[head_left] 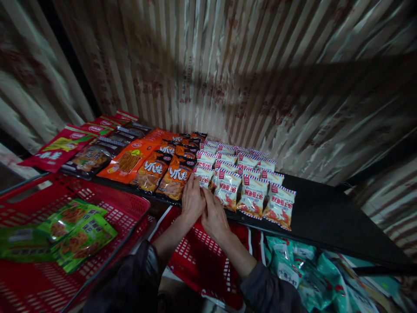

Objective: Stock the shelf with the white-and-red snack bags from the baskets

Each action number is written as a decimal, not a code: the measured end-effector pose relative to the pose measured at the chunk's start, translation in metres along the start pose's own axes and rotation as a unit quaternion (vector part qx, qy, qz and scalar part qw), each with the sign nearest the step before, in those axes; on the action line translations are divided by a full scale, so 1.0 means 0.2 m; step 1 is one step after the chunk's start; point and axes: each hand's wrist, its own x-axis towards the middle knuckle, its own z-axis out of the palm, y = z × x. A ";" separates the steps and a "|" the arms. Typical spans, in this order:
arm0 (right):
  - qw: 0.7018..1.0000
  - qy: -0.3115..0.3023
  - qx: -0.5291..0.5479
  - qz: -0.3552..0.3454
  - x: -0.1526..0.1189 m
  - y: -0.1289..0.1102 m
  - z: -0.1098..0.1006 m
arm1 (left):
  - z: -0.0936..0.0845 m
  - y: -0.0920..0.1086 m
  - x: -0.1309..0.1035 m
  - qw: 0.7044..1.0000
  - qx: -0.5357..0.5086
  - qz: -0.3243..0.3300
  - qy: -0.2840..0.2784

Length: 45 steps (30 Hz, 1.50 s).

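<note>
At the front edge of a long, flat, black shelf (339, 217), in the head view, I see two bare hands side by side, touching. The left hand (193, 201) reaches onto a small, glossy white packet (205, 174) with red lettering and striped ends, in the front row, left of its matching neighbours; the right hand (215, 217) sits at its lower edge. The fingers of both bunch close together, but I can't tell whether either pinches it. Just left stand small orange-and-black plastic packets (173, 176), then a large, flat orange bag (125, 161). Below left, bright green plastic packets (86, 241) lie inside a red, perforated plastic basket (122, 213); shiny teal packets (312, 282) lie beneath the shelf, lower right.
</note>
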 end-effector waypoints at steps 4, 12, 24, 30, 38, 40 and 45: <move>1.000 0.008 0.018 -0.012 0.00 0.04 0.03 | 0.03 -0.03 0.00 0.999 -0.028 0.011 0.026; 0.999 0.020 -0.002 -0.036 0.00 0.07 0.04 | 0.01 0.02 0.01 0.998 0.058 -0.012 0.013; 0.973 0.108 -0.204 -0.003 -0.03 0.13 -0.12 | 0.03 0.07 0.00 0.992 0.123 -0.040 -0.004; 0.972 0.097 -0.214 0.013 -0.04 0.16 -0.08 | 0.08 0.05 0.00 0.995 0.096 -0.008 0.039; 0.972 0.094 -0.213 0.014 -0.05 0.18 -0.05 | 0.10 0.03 0.03 0.994 0.110 0.014 0.025; 0.972 0.096 -0.214 0.016 -0.05 0.18 -0.05 | 0.10 0.03 0.04 0.993 0.111 0.007 0.028; 0.968 0.094 -0.233 0.016 -0.04 0.18 -0.04 | 0.12 0.02 0.03 0.992 0.123 0.018 0.030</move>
